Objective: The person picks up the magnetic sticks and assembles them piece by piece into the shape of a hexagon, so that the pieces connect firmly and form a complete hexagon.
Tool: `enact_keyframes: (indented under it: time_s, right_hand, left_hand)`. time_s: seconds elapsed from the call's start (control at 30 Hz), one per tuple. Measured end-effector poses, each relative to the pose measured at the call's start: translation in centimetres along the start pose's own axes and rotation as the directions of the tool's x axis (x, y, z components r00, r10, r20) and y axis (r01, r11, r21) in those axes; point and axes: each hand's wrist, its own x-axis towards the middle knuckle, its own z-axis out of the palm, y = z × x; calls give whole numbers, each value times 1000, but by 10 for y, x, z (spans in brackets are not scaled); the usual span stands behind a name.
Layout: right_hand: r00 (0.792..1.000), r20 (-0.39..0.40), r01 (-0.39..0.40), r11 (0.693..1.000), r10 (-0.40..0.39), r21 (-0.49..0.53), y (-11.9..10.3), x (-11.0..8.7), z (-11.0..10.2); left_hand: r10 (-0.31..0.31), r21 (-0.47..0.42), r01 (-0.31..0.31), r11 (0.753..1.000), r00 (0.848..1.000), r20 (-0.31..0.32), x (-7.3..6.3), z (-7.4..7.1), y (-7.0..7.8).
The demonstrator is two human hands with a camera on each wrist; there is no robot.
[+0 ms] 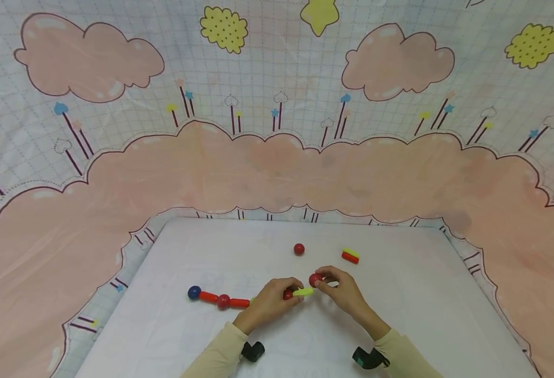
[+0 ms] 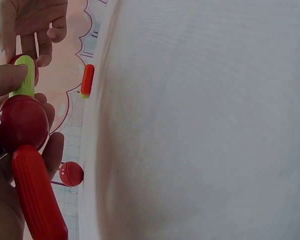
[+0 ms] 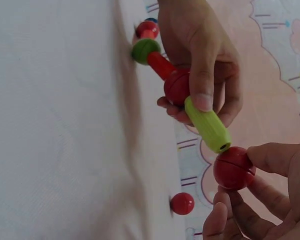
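Head, L hand (image 1: 269, 298): pinching yellow rod (image 1: 304, 292), long axis running ~L–R.
Head, R hand (image 1: 344, 290): pinching red ball (image 1: 314, 279), nearer rod's free end.
L wrist, rod: pointing twd R hand, ball sitting at far end.
R wrist, rod end: hole showing, ball sitting nxt to it; contact unclear.

White table (image 1: 230, 252), plain top, filling lower centre of frame; far edge runs level across just below mid-frame, sides spreading toward the bottom. On it, right of centre: loose red ball (image 1: 299, 249). Farther right, short yellow rod (image 1: 351, 252) and short red rod (image 1: 350, 258), side by side, touching, slanted. Lower left of centre: joined chain (image 1: 216, 300), left to right blue ball (image 1: 194, 293), red stick (image 1: 208, 297), red bead (image 1: 223, 302), second red stick (image 1: 239, 303), then green ball (image 3: 146, 51), mostly hidden in head view.
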Motion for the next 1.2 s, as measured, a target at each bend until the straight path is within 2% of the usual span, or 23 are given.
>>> enact_keyframes:
  time_s: [0.23,0.5,0.7,0.97,1.2]
  right_hand:
    - [999,-7,-36,999,35,-10,7,-1,0]
    - [999,15,-32,999,32,1,10,-6,-2]
    - [998,49,-34,999,32,25,10,-9,-3]
    - [998,50,-44,998,42,45,11,-9,-2]
    - [997,76,-26,999,24,26,12,-7,-4]
  left_hand:
    - [-31,-12,31,999,1000,5,0,0,2]
    - [-54,-12,54,998,998,14,0,-1,1]
    - [-44,2,44,999,999,7,1,1,0]
    - [-49,-1,49,999,999,12,1,1,0]
    - [-47,-3,47,999,999,9,1,1,0]
